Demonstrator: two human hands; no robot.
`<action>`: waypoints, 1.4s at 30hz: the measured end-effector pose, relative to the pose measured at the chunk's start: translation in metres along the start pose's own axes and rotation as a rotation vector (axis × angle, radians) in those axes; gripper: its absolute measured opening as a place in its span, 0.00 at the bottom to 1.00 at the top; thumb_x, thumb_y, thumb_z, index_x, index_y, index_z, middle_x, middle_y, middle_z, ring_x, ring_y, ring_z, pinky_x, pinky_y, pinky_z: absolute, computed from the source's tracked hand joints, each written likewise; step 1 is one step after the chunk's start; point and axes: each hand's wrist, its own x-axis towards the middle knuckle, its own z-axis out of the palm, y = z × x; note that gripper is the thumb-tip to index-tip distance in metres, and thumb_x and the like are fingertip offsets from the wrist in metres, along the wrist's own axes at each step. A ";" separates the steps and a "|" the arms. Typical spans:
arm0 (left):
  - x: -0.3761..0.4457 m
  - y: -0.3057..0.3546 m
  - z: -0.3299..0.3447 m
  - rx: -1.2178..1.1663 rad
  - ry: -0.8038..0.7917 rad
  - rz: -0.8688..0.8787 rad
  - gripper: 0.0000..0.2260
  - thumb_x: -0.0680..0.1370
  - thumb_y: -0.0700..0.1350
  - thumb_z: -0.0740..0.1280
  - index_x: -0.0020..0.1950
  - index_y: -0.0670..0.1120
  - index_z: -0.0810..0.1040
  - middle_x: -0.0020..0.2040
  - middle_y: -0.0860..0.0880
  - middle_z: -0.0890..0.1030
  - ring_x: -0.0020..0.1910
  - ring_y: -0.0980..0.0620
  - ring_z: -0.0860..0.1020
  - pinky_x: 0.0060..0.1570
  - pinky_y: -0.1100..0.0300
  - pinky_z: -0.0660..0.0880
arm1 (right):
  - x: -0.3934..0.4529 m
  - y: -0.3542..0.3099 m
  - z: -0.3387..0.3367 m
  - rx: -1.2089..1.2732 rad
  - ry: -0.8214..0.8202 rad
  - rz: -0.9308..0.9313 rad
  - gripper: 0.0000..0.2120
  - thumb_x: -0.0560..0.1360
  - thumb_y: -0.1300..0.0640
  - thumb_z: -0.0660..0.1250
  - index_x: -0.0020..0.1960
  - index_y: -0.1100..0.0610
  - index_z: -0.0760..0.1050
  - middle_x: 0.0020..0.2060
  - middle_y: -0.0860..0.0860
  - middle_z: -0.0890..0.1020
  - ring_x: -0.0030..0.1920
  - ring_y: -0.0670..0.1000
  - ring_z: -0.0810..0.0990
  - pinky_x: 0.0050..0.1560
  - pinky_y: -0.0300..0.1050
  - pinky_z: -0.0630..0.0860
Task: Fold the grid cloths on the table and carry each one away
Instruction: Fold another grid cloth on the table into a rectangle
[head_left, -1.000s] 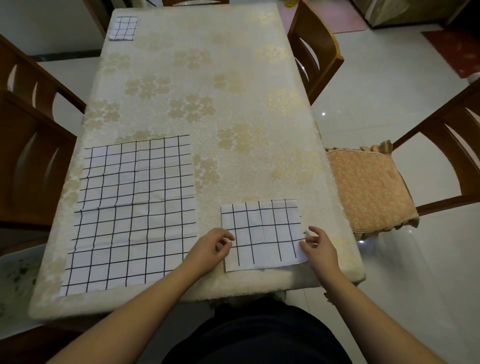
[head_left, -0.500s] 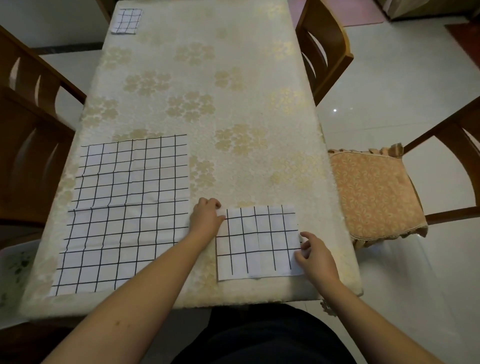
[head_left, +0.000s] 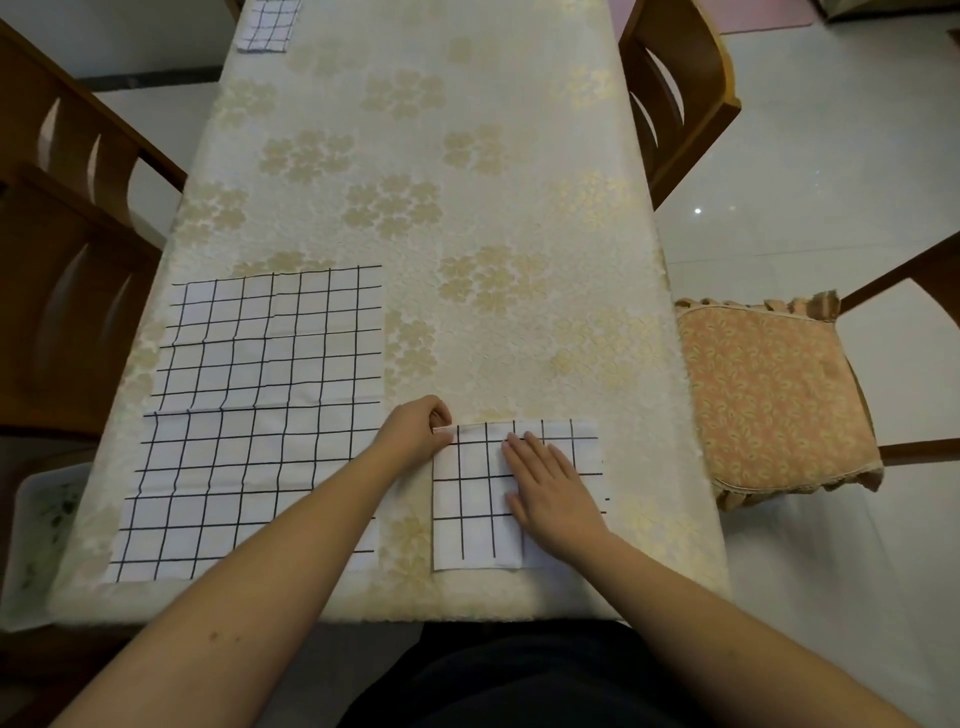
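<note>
Head camera looks steeply down, close over the table (head_left: 467, 156) near edge.

- A home dining room: a long table (head_left: 467, 208) under a cream cloth with gold flower patterns stretches away ahead of both hands.
- Wooden dining chairs (head_left: 67, 270) with curved slatted backs stand to the left of the left hand (head_left: 415, 431), and more beyond the right hand (head_left: 550, 488) on the far right side.
- The chair nearest the right hand carries an orange patterned seat cushion (head_left: 769, 395) with a frilled edge.
- Glossy pale floor tiles (head_left: 810, 171) lie to the right, reflecting a small light.
</note>
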 end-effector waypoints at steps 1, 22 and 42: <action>0.000 0.000 -0.001 -0.006 -0.001 0.001 0.05 0.74 0.43 0.71 0.47 0.50 0.78 0.41 0.53 0.78 0.39 0.53 0.76 0.40 0.61 0.72 | 0.002 0.001 0.003 -0.013 -0.033 -0.025 0.30 0.80 0.43 0.52 0.77 0.57 0.60 0.76 0.52 0.64 0.76 0.53 0.61 0.74 0.50 0.51; -0.022 0.006 -0.010 -0.261 -0.128 -0.148 0.19 0.77 0.61 0.64 0.59 0.48 0.75 0.53 0.51 0.78 0.54 0.49 0.77 0.54 0.53 0.75 | -0.052 0.004 0.011 0.002 -0.158 -0.286 0.27 0.83 0.41 0.44 0.77 0.51 0.59 0.77 0.49 0.60 0.77 0.50 0.58 0.73 0.47 0.52; -0.064 -0.038 -0.017 -0.328 -0.107 -0.222 0.11 0.75 0.46 0.73 0.56 0.45 0.80 0.45 0.49 0.83 0.48 0.48 0.82 0.55 0.48 0.79 | -0.054 0.006 0.000 -0.010 -0.074 -0.013 0.26 0.82 0.44 0.46 0.77 0.52 0.62 0.76 0.50 0.62 0.76 0.52 0.59 0.74 0.47 0.50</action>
